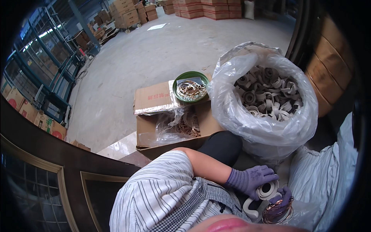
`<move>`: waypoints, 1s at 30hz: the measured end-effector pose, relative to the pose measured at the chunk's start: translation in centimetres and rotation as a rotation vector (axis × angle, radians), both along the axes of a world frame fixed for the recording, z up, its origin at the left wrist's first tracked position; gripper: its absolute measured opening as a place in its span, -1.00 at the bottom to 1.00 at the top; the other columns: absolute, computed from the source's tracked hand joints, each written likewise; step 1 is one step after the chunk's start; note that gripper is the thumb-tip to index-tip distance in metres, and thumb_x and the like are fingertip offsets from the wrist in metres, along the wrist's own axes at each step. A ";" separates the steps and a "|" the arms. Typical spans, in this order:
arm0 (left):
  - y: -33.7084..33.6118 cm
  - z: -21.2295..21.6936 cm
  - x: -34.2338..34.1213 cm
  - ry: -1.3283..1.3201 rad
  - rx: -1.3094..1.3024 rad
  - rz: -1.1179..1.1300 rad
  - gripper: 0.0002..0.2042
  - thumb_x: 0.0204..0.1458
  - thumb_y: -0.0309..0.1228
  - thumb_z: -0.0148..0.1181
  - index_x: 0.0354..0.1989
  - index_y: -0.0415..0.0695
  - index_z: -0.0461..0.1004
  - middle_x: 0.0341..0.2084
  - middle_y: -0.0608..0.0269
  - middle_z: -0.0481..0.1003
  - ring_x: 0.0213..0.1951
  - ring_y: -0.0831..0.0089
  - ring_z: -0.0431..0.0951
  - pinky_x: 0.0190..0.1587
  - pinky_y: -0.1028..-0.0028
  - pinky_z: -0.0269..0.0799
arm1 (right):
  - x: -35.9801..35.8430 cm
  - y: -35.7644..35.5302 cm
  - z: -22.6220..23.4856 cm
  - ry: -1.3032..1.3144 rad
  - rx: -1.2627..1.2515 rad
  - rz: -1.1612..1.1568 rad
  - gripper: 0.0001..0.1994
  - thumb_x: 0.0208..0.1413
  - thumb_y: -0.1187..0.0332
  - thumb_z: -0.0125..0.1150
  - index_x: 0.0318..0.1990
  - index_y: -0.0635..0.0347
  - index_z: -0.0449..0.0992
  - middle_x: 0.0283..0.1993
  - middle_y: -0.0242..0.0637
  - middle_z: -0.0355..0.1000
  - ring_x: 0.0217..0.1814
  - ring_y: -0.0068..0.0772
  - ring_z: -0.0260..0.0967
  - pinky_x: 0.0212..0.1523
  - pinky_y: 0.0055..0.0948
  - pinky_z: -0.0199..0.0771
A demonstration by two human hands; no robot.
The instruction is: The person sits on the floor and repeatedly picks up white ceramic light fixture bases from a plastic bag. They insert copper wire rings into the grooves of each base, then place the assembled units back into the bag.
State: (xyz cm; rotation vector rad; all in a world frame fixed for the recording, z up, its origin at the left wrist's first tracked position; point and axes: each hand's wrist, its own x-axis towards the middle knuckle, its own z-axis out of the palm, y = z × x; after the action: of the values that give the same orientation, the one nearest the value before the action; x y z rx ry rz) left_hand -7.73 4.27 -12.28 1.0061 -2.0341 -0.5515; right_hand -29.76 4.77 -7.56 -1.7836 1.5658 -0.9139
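My left hand (252, 179), in a purple knit glove, grips a white rolled strip (266, 190) low in the picture. Its loose end (249, 208) curls down below the hand. My right hand (283, 198), also gloved in purple, is mostly hidden; its fingers touch the roll and carry a bunch of brownish rubber bands (277, 213). Just above both hands stands a large clear plastic bag (239, 116) full of several similar white rolls (266, 92).
A green bowl (181, 77) of rubber bands sits on an open cardboard box (152, 98) holding a plastic bag of more bands (185, 127). Beyond lie a concrete floor (154, 50), blue racks (42, 65) at left and stacked cartons (201, 9). A dark wooden door (58, 170) is at lower left.
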 end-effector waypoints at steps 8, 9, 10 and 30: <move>-0.1 0.7 0.6 -0.012 0.049 -0.056 0.16 -0.46 -0.02 0.59 0.44 -0.23 0.17 0.19 -0.15 0.35 0.19 -0.12 0.40 0.29 0.07 0.30 | -2.5 -1.1 -4.2 -0.113 0.030 -0.069 -0.52 0.16 0.26 0.18 0.20 0.31 0.43 -0.21 -0.33 0.43 -0.41 -0.59 0.33 -0.33 -0.51 0.36; 0.2 0.8 0.7 -0.008 -0.005 -0.044 0.16 -0.44 -0.02 0.59 0.44 -0.23 0.16 0.22 -0.16 0.34 0.21 -0.13 0.39 0.31 0.06 0.29 | -2.2 -0.9 -3.9 -0.087 0.019 -0.068 -0.51 0.16 0.25 0.18 0.20 0.31 0.43 -0.21 -0.32 0.44 -0.40 -0.58 0.34 -0.33 -0.50 0.36; 0.6 0.8 0.7 -0.004 -0.059 -0.032 0.16 -0.42 -0.03 0.58 0.45 -0.23 0.16 0.24 -0.18 0.33 0.24 -0.14 0.38 0.32 0.05 0.27 | -1.1 -0.4 -2.8 -0.049 -0.025 -0.070 -0.51 0.16 0.25 0.18 0.20 0.31 0.43 -0.21 -0.32 0.44 -0.40 -0.57 0.34 -0.32 -0.49 0.37; -0.7 0.9 1.3 0.142 -0.084 -0.096 0.00 -0.27 -0.09 0.62 0.38 -0.28 0.26 0.24 -0.16 0.40 0.26 -0.14 0.42 0.34 0.08 0.31 | -2.2 0.0 -1.4 -0.157 -0.171 0.001 -0.50 0.42 0.03 0.03 0.22 0.31 0.47 0.22 0.02 0.46 0.09 -0.16 0.53 0.05 -0.16 0.59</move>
State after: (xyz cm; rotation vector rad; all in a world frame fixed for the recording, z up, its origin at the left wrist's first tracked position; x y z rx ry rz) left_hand -6.44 3.52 -11.35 0.8007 -1.9689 -0.5669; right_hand -32.00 4.77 -8.98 -1.7792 1.4243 -1.1881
